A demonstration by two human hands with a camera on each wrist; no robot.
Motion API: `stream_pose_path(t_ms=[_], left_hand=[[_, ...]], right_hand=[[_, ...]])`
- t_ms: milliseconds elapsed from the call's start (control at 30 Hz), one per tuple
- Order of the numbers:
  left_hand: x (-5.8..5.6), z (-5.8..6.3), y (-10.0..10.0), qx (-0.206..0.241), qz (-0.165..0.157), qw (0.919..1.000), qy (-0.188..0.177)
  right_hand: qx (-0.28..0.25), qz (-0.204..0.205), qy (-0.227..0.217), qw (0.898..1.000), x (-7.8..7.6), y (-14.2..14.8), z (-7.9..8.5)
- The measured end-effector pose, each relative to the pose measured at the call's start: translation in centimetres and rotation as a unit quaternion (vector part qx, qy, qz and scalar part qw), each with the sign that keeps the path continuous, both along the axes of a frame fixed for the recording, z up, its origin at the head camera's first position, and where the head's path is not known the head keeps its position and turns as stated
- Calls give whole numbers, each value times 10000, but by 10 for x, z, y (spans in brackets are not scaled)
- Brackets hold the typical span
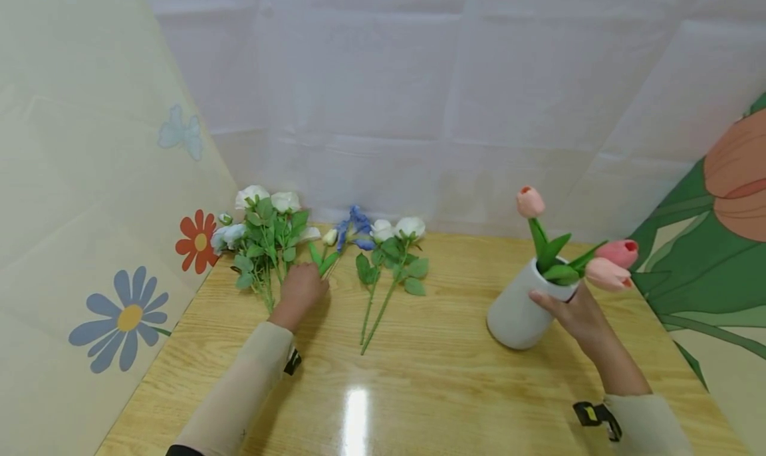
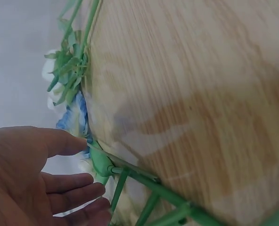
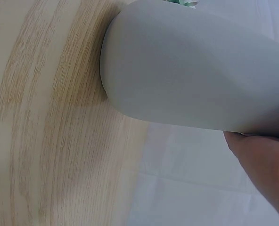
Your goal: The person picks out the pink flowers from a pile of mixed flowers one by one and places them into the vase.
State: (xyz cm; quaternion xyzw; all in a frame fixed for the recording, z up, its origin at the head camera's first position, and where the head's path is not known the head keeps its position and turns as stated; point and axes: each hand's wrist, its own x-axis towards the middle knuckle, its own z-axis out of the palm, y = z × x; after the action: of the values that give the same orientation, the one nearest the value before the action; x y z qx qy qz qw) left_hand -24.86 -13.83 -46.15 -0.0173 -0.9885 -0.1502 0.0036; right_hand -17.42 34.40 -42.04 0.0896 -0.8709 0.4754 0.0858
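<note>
Bud end toward the table's [image 1: 443,389] back edge, the white tulip [image 1: 330,237] lies just beyond the nearer left hand [image 1: 304,286] — its fingers loosely spread, stem contact hard to tell — while the right hand [image 1: 577,313] grips the tilted white vase [image 1: 519,310] well apart.

The vase [image 1: 517,313] is off-white, its tulips [image 1: 606,275] pink with green leaves [image 1: 561,272], the other blooms [image 1: 409,228] white or blue. Yellowish wood grain streaks the tabletop [image 1: 455,396]; red and blue daisies [image 1: 128,318] pattern the cream side wall [image 1: 60,197].
</note>
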Motion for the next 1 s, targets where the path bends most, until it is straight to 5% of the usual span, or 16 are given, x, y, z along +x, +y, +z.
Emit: stream_pose_path(t_ms=[433,1000], left_hand=[[-10,-9,0,-368,278,9981,-418],[-15,-7,6,-736,101,9953,-623]], right_hand=[[42,-64,-126,9999,0,2,-1],[95,-125,-289,9995,3,0,3]])
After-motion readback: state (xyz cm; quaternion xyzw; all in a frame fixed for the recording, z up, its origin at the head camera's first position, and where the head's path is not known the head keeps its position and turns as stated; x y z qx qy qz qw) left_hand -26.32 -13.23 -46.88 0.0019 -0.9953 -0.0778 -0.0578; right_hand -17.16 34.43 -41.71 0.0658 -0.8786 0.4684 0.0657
